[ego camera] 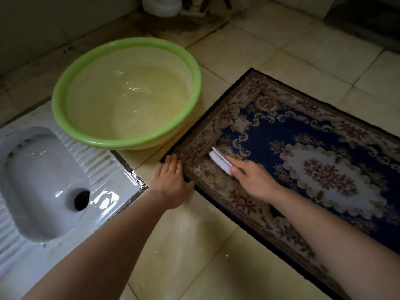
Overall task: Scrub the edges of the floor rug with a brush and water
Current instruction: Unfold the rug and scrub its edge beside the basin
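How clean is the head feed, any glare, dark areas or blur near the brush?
Head view: dim, darkest at the far corners; glare on the squat toilet and glints on the water in the basin; brush under the right hand slightly soft; rug pattern readable; wide-angle curves the floor tiles.

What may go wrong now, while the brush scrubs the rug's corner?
The basin of water stands close beside the rug; a knock from the brush could spill it. Only the left hand pins the corner, so strokes by the right hand may slide or bunch the rug on the tiles.
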### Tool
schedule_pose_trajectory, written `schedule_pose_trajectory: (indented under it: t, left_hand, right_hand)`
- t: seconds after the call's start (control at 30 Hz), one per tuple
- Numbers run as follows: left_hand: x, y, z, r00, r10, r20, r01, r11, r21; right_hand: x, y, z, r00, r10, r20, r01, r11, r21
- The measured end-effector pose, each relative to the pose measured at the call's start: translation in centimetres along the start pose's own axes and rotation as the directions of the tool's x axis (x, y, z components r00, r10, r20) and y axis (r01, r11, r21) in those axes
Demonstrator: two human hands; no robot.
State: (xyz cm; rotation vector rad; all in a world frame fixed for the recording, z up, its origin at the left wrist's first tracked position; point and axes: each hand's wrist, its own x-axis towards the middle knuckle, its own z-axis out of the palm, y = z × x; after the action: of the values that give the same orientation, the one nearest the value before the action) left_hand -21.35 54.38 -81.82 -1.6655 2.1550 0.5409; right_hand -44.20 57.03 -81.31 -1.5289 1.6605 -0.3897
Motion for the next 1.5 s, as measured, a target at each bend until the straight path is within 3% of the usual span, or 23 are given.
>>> schedule_pose_trajectory:
  t: [0.17, 0.27, 0.33, 0.4, 0.47, 0.53, 0.57, 0.6, 0.67, 0.73, 0.8, 0.9, 0.97, 1.0, 1.07, 1.13, 1.17, 1.23, 1.27, 1.33, 1.37, 1.4, 1.5]
  left_hand:
    - [-0.3, -1.8, 1.2, 0.996, 0.079, -0.028, -0.08, 0.997, -0.025]
    - [-0.1, -3.0, 1.0, 0.991, 0.111, -0.076, -0.115, 0.992, -0.058]
    - [0.0, -3.7, 0.9, 0.991, 0.091, -0.095, -0.1, 0.99, -0.102]
    - [0.2, -4.3, 0.7, 0.99, 0.084, -0.118, -0.101, 0.984, -0.148]
    - [0.4, -4.6, 0.2, 0.988, 0.097, -0.124, -0.119, 0.976, -0.182]
    - [0.2, -4.4, -0.5, 0.991, 0.095, -0.099, -0.114, 0.971, -0.209]
    - [0.1, -4.3, -0.7, 0.991, 0.1, -0.091, -0.118, 0.97, -0.212]
    - [0.0, -4.3, -0.8, 0.99, 0.109, -0.086, -0.124, 0.971, -0.205]
    - [0.0, -4.7, -0.9, 0.989, 0.12, -0.081, -0.133, 0.975, -0.179]
    - [-0.1, -4.9, -1.1, 0.995, 0.084, -0.063, -0.093, 0.981, -0.172]
    - [-0.2, -5.0, -1.1, 0.995, 0.068, -0.066, -0.078, 0.984, -0.162]
    - [-0.1, -5.2, -0.8, 0.994, 0.068, -0.089, -0.082, 0.983, -0.162]
    - [0.1, -5.1, -0.9, 0.996, 0.048, -0.078, -0.062, 0.982, -0.179]
    - [0.3, -5.3, -1.1, 0.997, 0.033, -0.07, -0.045, 0.982, -0.183]
    - [0.6, -5.8, -1.5, 0.999, -0.001, -0.047, -0.008, 0.982, -0.191]
    - [1.0, -6.2, -1.7, 0.999, -0.005, -0.042, -0.003, 0.983, -0.181]
    - [1.0, -6.2, -1.7, 0.999, -0.008, -0.045, 0.0, 0.984, -0.178]
    - [1.1, -6.1, -1.9, 0.999, -0.013, -0.048, 0.004, 0.984, -0.18]
    - [1.1, -6.0, -2.0, 0.998, -0.019, -0.052, 0.009, 0.983, -0.181]
    - [1.1, -6.1, -2.0, 0.998, -0.031, -0.061, 0.019, 0.984, -0.178]
    - [1.2, -6.1, -2.0, 0.997, -0.03, -0.065, 0.018, 0.984, -0.175]
    - [1.3, -6.1, -2.2, 0.998, -0.027, -0.057, 0.018, 0.986, -0.163]
    - [1.2, -5.5, -3.0, 0.999, -0.047, 0.007, 0.048, 0.992, -0.118]
  right_hand:
    - [1.6, -1.2, 0.7, 0.912, 0.245, -0.329, -0.281, 0.957, -0.067]
    - [-1.1, -3.1, 5.9, 0.994, -0.034, -0.105, -0.012, 0.912, -0.41]
    - [-2.4, -4.2, 6.9, 0.991, -0.097, 0.095, 0.125, 0.922, -0.366]
    - [-0.9, -3.5, 4.7, 0.987, -0.113, 0.114, 0.138, 0.958, -0.252]
    - [1.9, -2.1, 1.5, 0.995, -0.008, -0.096, -0.013, 0.977, -0.214]
    - [3.9, -1.5, 0.2, 0.921, 0.192, -0.339, -0.246, 0.961, -0.125]
    - [3.9, -1.8, 0.8, 0.906, 0.197, -0.375, -0.285, 0.939, -0.193]
    - [3.5, -1.9, 2.3, 0.925, 0.126, -0.359, -0.258, 0.9, -0.35]
    - [1.5, -3.1, 5.6, 0.99, -0.079, -0.112, -0.009, 0.779, -0.627]
    - [-0.2, -4.2, 6.0, 0.968, -0.181, 0.177, 0.252, 0.747, -0.615]
    - [1.3, -4.4, 3.7, 0.949, -0.207, 0.238, 0.303, 0.81, -0.502]
    - [5.2, -3.7, 0.8, 0.99, 0.013, -0.143, -0.062, 0.936, -0.345]
    - [5.5, -3.8, 2.3, 0.956, 0.074, -0.285, -0.195, 0.885, -0.423]
    - [5.0, -4.0, 4.2, 0.97, 0.014, -0.244, -0.145, 0.838, -0.527]
    - [2.4, -5.9, 7.6, 0.988, -0.127, 0.084, 0.151, 0.763, -0.628]
    - [0.7, -7.0, 8.1, 0.909, -0.193, 0.368, 0.376, 0.76, -0.53]
    - [1.3, -6.7, 7.3, 0.893, -0.235, 0.383, 0.41, 0.775, -0.48]
    - [4.1, -5.3, 4.6, 0.949, -0.212, 0.234, 0.302, 0.829, -0.471]
    - [5.5, -4.5, 2.8, 0.99, -0.131, 0.06, 0.144, 0.892, -0.428]
    - [6.2, -3.6, 1.3, 0.976, 0.046, -0.215, -0.129, 0.911, -0.391]
    - [5.8, -3.3, 2.0, 0.967, 0.027, -0.252, -0.146, 0.872, -0.467]
    - [4.8, -3.2, 3.5, 0.976, -0.028, -0.215, -0.093, 0.841, -0.533]
    - [0.1, -4.4, 7.8, 0.952, -0.194, 0.238, 0.296, 0.785, -0.543]
